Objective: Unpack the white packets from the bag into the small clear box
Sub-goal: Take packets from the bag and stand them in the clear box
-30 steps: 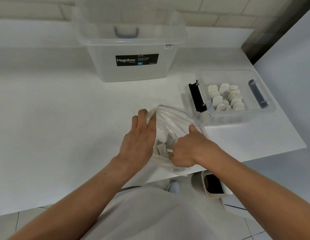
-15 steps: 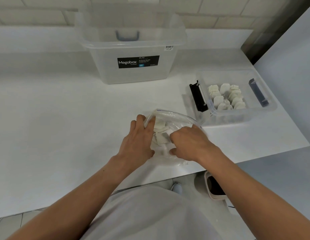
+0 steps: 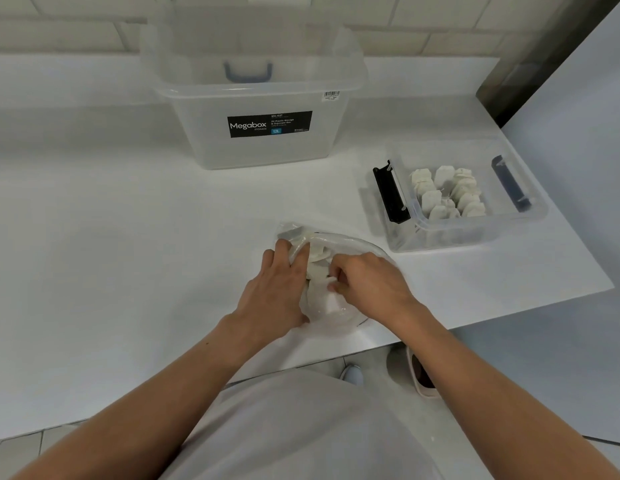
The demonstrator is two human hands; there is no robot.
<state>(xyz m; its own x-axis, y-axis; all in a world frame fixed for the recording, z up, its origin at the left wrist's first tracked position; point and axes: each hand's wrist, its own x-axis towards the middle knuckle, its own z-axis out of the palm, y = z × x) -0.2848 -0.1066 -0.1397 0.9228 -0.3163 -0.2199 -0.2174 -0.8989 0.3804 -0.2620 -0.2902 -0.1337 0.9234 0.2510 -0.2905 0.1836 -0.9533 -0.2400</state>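
Big clear bin (image 3: 260, 133) sits far centre on the white table (image 3: 111, 237). Small clear box (image 3: 467, 237) is right of it, with dark latches at both ends and white packets (image 3: 447, 192) piled inside. The bag (image 3: 336, 310) lies near the table edge, crumpled and see-through, more packets inside. Left hand (image 3: 277, 292) grips its left rim. Right hand (image 3: 367, 282) curls into the mouth, fingertips hidden, can't tell if it holds anything.

Large storage box (image 3: 260, 150): clear plastic, black "Megabox" label, blue-grey handle on far wall; stands at the desk's rear.
Desk (image 3: 111, 237): white, smooth top.
Wall (image 3: 422, 29): pale tiles behind the desk.
Slipper (image 3: 421, 377): on the tiled floor (image 3: 21, 448) below the desk's edge.
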